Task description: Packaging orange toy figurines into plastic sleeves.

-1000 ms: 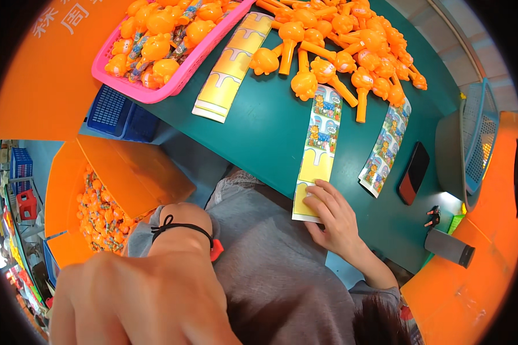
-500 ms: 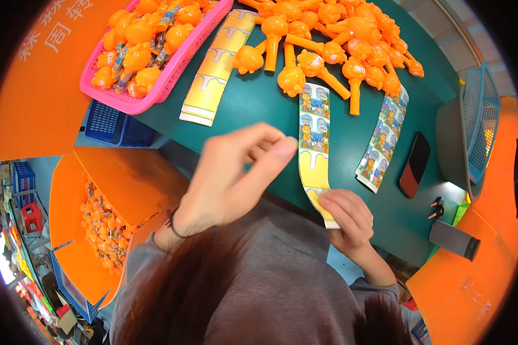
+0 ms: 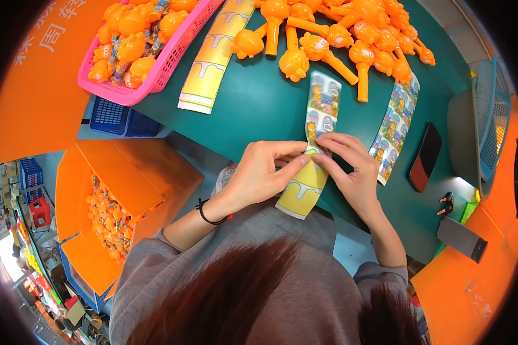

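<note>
Both my hands meet over the near part of the green table, at the middle of a long strip of printed stickers [image 3: 299, 198]. Its near part is yellow with a white drip pattern; the far part carries small cartoon pictures and is slightly blurred. My left hand [image 3: 263, 172] pinches the strip's left edge between thumb and fingers. Opposite it, my right hand [image 3: 354, 171] pinches the right edge, and the strip looks narrowed or creased between them. Another yellow strip [image 3: 206, 77] lies to the left, and a cartoon-printed strip [image 3: 398, 118] lies to the right.
Orange animal-headed plastic sticks [image 3: 362, 52] are heaped at the far side. A pink basket [image 3: 147, 89] of similar toys stands far left, above a blue crate [image 3: 109, 115]. An orange box [image 3: 80, 244] holds more. A phone [image 3: 425, 158] and a grey block [image 3: 462, 238] lie right.
My left hand has come right and down to the strip. My right hand has moved up from its near end to its middle. The strip now tilts, near end to the left.
</note>
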`<state>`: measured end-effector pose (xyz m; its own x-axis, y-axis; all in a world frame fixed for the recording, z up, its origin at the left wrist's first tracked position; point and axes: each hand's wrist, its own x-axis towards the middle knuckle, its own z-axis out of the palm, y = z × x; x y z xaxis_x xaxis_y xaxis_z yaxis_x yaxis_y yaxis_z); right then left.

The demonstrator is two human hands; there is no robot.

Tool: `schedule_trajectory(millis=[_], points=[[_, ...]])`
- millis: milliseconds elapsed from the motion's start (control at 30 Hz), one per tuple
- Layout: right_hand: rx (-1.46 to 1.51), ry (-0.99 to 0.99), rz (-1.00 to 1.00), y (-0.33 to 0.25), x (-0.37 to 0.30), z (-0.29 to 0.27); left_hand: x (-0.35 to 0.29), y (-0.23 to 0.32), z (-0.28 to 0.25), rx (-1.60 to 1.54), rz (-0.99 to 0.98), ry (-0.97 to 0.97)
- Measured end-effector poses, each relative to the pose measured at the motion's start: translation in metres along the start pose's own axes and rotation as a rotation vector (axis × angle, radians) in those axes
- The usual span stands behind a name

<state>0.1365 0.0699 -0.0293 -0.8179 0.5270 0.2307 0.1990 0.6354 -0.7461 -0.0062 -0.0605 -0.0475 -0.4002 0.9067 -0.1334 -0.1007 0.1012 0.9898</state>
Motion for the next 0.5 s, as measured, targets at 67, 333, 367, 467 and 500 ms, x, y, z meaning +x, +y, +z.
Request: schedule_trajectory(millis=[67, 333, 367, 467, 500], points=[[0.1, 0.006, 0.091, -0.0012, 0.002, 0.0024, 0.001, 0.0005, -0.0001, 0.003, 0.019, 0.001], [0.153, -0.007, 0.091, 0.0064, 0.0043, 0.0052, 0.0043, 0.0033, -0.0038, 0.243, -0.028, -0.063], [0.156, -0.005, 0.114, 0.0052, 0.0052, 0.0048, 0.0043, 0.0035, -0.0034, 0.242, -0.03, -0.062], [0.195, -0.025, 0.186, 0.0018, 0.008, 0.0031, 0.0044, 0.0056, -0.0017, 0.251, -0.043, -0.049], [0.194, -0.025, 0.184, 0.0028, 0.0082, 0.0029, 0.0048, 0.0064, -0.0012, 0.237, -0.036, -0.046]])
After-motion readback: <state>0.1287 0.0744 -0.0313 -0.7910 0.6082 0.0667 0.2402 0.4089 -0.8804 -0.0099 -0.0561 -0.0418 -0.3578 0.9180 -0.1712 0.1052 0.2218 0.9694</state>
